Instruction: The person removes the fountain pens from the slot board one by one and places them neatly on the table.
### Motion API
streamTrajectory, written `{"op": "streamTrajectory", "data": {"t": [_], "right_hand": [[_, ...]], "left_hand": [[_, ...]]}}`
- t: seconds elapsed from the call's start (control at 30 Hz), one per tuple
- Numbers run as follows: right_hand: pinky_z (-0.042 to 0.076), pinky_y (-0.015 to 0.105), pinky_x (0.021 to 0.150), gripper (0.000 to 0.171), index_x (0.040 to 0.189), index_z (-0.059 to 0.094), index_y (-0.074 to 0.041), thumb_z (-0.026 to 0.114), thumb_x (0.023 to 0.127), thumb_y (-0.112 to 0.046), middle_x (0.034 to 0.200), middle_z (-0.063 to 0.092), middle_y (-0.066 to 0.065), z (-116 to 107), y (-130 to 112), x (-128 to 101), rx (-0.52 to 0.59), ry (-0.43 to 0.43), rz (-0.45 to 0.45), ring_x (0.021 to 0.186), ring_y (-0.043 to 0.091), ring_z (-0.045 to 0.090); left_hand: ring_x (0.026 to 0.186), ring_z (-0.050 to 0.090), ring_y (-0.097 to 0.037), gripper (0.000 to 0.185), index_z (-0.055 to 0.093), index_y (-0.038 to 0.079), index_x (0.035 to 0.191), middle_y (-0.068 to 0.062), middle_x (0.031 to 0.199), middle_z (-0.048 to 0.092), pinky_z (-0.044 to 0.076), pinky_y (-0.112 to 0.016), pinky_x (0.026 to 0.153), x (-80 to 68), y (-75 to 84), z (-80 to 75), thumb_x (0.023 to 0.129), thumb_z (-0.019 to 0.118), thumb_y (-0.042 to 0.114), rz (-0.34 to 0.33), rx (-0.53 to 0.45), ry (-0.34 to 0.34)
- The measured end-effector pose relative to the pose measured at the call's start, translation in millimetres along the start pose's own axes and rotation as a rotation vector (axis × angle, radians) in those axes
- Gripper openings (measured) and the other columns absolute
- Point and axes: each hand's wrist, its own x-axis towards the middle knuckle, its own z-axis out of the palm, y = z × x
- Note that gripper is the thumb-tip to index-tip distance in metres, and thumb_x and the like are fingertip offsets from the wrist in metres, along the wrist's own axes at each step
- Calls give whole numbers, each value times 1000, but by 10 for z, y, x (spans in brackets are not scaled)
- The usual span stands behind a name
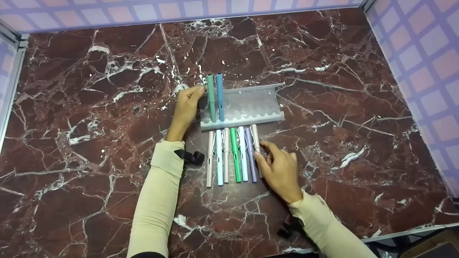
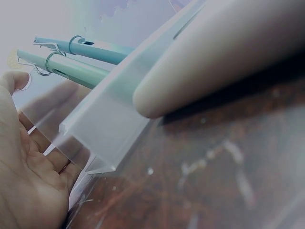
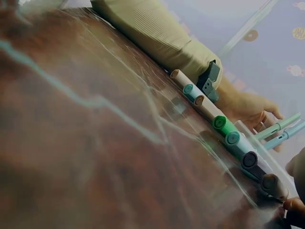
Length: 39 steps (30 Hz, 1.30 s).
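Head view: the left hand (image 1: 186, 105) rests against the left end of a translucent pen rack (image 1: 251, 104) on the marble surface (image 1: 89, 107), its grip loose, fingers straight along the rack's edge and closed round nothing. Two pens, a green pen (image 1: 211, 98) and a blue pen (image 1: 219, 97), lean in the rack's leftmost slots. In front of the rack lies a row of six pens (image 1: 233, 156), side by side. The right hand (image 1: 279, 168) sits at the row's right end, thumb and fingers pinching the beige pen (image 1: 256, 143), whose lower half is hidden behind the hand.

The left wrist view is blurred and mostly blocked by a pale rounded shape close to the lens; only the palm, the rack's corner and the two pen caps show. In the right wrist view the pens are seen end-on, and the fingers are cut off at the lower right corner.
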Motion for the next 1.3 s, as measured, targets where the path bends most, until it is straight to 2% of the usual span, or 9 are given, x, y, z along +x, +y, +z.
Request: {"op": "streamTrajectory", "data": {"t": [0.1, 0.23, 0.47, 0.6, 0.73, 0.9, 1.1, 1.17, 1.3], "right_hand": [[31, 35, 67, 36, 119, 70, -12, 71, 92, -37, 57, 48, -9, 29, -8, 28, 13, 8, -8, 53, 14, 44], [33, 34, 66, 32, 115, 71, -11, 70, 93, -34, 57, 51, -8, 24, 3, 52, 36, 22, -21, 52, 12, 44], [44, 22, 48, 21, 110, 70, -1, 70, 93, -14, 71, 64, 1, -155, -33, 333, 197, -24, -85, 55, 10, 51], [52, 27, 60, 18, 107, 71, 0, 72, 91, -10, 83, 69, 8, -201, -156, 656, 179, -56, -167, 67, 18, 60], [58, 33, 75, 25, 113, 68, 2, 71, 93, -12, 97, 71, 14, -132, -324, 963, 177, -162, -186, 82, 23, 67], [57, 35, 89, 36, 123, 63, 4, 71, 93, -13, 113, 70, 17, 13, -516, 1242, 246, -291, -112, 98, 26, 68], [57, 30, 89, 46, 132, 60, -1, 74, 91, -16, 117, 71, 14, 169, -656, 1424, 341, -422, 39, 101, 23, 69], [58, 29, 86, 43, 130, 62, -1, 74, 91, -16, 113, 72, 13, 222, -670, 1443, 358, -449, 54, 98, 23, 70], [58, 28, 80, 22, 111, 71, -3, 72, 93, -15, 101, 74, 10, 295, -697, 1435, 350, -462, 44, 89, 20, 69]], "left_hand": [[49, 48, -15, 32, 71, 7, 77, -17, 65, 59, 42, -21, 44, -2, -7, -6, 99, 48, 6, 3, 11, -3], [50, 47, -16, 32, 72, 6, 77, -19, 63, 56, 42, -22, 46, -6, -8, -6, 99, 48, 6, 24, 30, 4], [50, 47, -17, 31, 72, 2, 80, -17, 63, 57, 41, -22, 46, -4, 9, -8, 100, 49, 7, 15, 35, 3], [50, 47, -16, 31, 73, 0, 84, -17, 63, 57, 40, -21, 45, 0, 12, -16, 101, 49, 8, 3, 50, 0], [49, 48, -16, 30, 73, -5, 90, -19, 64, 58, 39, -21, 42, -9, 5, -25, 101, 49, 9, -8, 64, -2], [49, 48, -15, 30, 72, -8, 94, -14, 63, 58, 40, -20, 43, -11, 2, -16, 101, 49, 9, -19, 60, 4], [50, 48, -15, 30, 73, -4, 89, -12, 63, 57, 40, -20, 44, -12, 0, -1, 100, 50, 11, -29, 44, 16], [50, 48, -16, 30, 73, -1, 85, -14, 62, 56, 39, -20, 44, -11, -2, 0, 100, 50, 12, -29, 39, 16], [50, 48, -15, 29, 73, 1, 84, -15, 63, 56, 40, -20, 44, -14, 7, -4, 99, 51, 12, -26, 43, 18]]}}
